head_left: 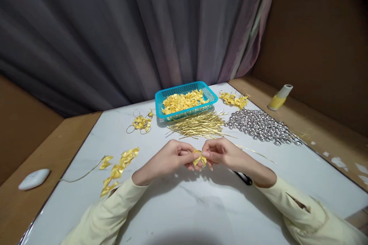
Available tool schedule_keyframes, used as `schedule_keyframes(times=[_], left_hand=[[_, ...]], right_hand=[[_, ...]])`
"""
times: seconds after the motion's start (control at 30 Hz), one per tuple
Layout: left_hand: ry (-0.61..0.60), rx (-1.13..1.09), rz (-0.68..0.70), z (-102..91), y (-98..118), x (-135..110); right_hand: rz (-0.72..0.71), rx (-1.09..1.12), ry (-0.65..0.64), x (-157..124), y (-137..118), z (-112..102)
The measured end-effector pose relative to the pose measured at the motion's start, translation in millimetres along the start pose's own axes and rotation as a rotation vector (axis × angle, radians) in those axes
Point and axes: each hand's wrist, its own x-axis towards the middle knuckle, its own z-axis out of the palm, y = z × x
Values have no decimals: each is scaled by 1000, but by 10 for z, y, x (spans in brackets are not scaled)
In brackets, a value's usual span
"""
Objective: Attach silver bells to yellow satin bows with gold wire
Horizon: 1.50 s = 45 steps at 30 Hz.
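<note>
Between my two hands, above the middle of the white table, is a small yellow ribbon bow. My left hand pinches its left side between thumb and fingers. On the other side, the thumb and fingertips of my right hand are closed on the same bow. Whether a wire or bead is also in the fingers is hidden. Just beyond the hands lies a pile of gold twist ties. More yellow bows lie in a loose row by my left forearm, one with a gold tie through it.
A turquoise basket of yellow bows stands at the back. Silver beads are heaped at the right. Bow-and-bead clusters lie either side of the basket. A black-handled tool is partly under my right forearm. A white mouse-shaped object sits far left, a yellow-white bottle far right.
</note>
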Motion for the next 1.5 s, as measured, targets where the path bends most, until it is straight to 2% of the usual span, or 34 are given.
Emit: schedule_keyframes(times=[0.1,0.23,0.3,0.33,0.4,0.53,0.67,0.87,1.03,1.1,1.23,1.27,1.33,1.5], left_hand=[[64,49,10,-2,2,-4],[194,66,17,-8,4,13],[259,36,26,-3,-2,26],[285,24,33,1,-6,31],[321,7,50,11,-14,36],[348,-9,89,9,-18,23],[335,-60,119,-19,-15,10],[389,-41,135,-53,1,8],[409,-34,133,-82,9,-1],[413,-12,130,-82,7,-8],[430,76,135,-35,-12,-23],[433,106,145,-15,-19,-27],[449,181,178,27,-32,-35],[512,362,279,112,-48,-57]], right_hand=[[-22,-50,51,14,12,-1],[-193,-154,374,22,-9,1],[-262,-99,506,25,-17,-1],[-269,-40,528,28,-15,-2],[-238,116,499,39,3,-3],[-99,454,313,63,58,27],[-27,542,152,57,54,81],[-21,224,88,36,19,52],[-12,7,123,22,-15,-48],[-62,-146,196,-11,-62,-79],[-314,-405,526,-91,-167,-54],[-353,-443,575,-99,-177,-26],[-370,-494,588,-93,-163,48],[-224,-491,546,-19,-23,186]])
